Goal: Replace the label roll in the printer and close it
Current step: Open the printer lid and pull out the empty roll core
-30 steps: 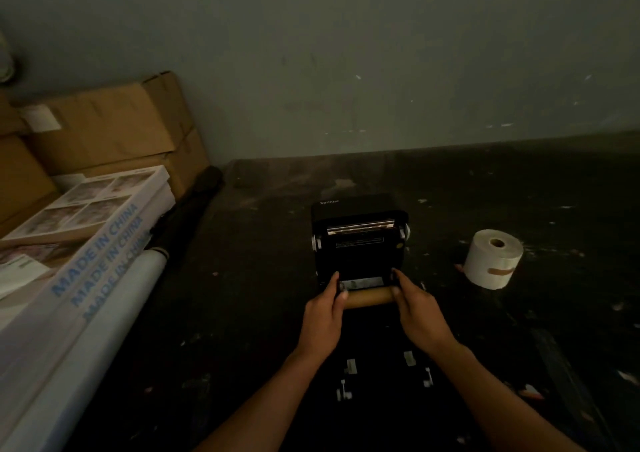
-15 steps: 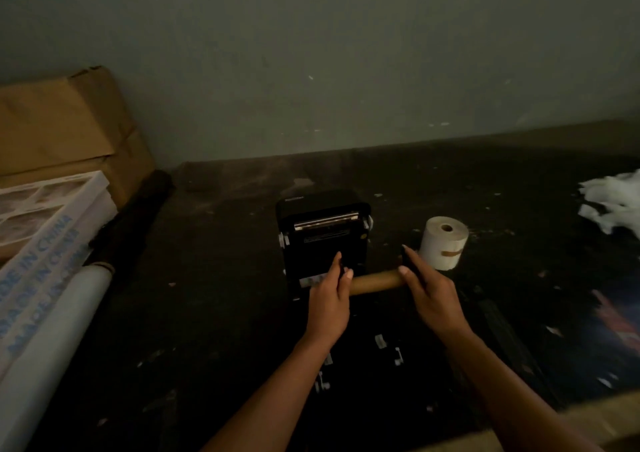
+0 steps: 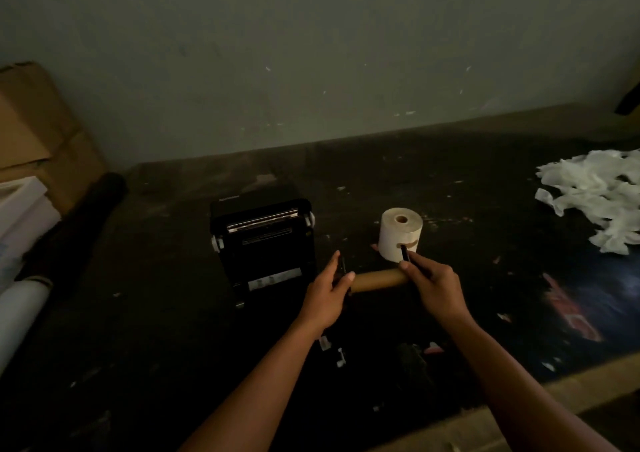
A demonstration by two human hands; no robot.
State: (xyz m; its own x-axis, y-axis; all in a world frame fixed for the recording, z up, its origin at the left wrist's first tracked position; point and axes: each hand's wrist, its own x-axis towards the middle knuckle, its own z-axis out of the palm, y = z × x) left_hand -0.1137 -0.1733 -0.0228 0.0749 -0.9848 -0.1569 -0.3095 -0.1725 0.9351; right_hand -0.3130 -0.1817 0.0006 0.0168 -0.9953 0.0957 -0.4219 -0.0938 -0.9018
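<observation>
The left hand [image 3: 328, 294] and the right hand [image 3: 433, 284] are holding a bare cardboard core [image 3: 379, 279] level between them, each gripping a dark end piece that is hard to make out in the dim light; the fingers are curling around those ends. Just beyond the right hand a fresh white label roll [image 3: 400, 234] is standing on end. Beside the left hand, the black printer [image 3: 264, 243] is sitting with its lid open on the dark floor [image 3: 156, 313].

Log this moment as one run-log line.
left hand + right hand: hold empty core | printer: open | new roll: untouched
</observation>
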